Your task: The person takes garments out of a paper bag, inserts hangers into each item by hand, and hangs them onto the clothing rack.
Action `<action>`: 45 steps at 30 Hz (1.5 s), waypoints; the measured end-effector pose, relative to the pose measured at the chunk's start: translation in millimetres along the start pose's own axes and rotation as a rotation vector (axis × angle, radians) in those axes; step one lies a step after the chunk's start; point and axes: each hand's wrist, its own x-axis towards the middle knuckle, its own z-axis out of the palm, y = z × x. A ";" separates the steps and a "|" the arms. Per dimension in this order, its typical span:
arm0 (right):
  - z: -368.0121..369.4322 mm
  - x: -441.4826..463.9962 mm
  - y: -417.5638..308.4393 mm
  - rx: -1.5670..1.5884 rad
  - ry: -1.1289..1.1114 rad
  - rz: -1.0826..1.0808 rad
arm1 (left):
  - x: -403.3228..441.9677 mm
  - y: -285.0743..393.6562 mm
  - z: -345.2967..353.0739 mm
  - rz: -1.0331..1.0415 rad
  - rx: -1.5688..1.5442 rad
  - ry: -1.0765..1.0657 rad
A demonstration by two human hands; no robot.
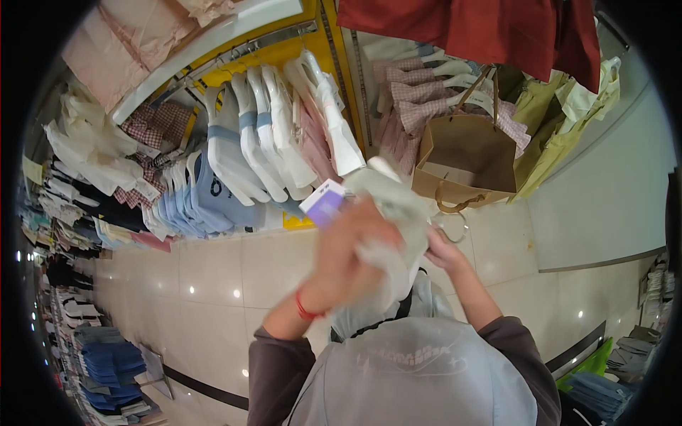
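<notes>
My left hand (355,245), with a red string on the wrist, is smeared by motion in front of my chest. Its fingers are closed on a pale garment (394,206), which hangs between my two hands. A purple and white tag (325,204) sticks out beside the left fingers. On the other side of the cloth, my right hand (442,250) is bent at the garment's edge. Close to its fingers shows a curved clear hanger part (456,227); whether the fingers hold it is unclear.
Clothes on white hangers (259,135) fill a rail ahead and left. An open brown paper bag (465,160) hangs ahead right, below red garments (483,32). Folded jeans (110,362) lie at lower left. A white panel (604,192) stands at right.
</notes>
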 end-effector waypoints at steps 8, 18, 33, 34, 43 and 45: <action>19.5 25.8 37.8 0.168 -0.080 0.050 | -75.5 -28.3 120.2 -0.244 -0.259 -0.815; -35.4 3.1 36.0 0.030 -0.244 0.016 | -181.2 -62.8 -47.9 -1.039 -0.594 -0.278; -32.7 6.5 51.8 -0.236 0.159 -0.068 | -168.7 -110.1 18.2 -0.982 -0.675 0.484; -27.1 5.7 43.9 -0.322 0.095 -0.105 | -163.6 -106.4 14.1 -0.948 -0.637 0.425; 41.0 -10.8 13.6 -0.727 -0.183 -0.205 | -120.3 -64.3 39.7 -0.708 -0.180 0.162; 35.5 -9.0 3.9 -0.687 -0.147 -0.210 | -121.8 -63.2 23.9 -0.735 -0.133 0.046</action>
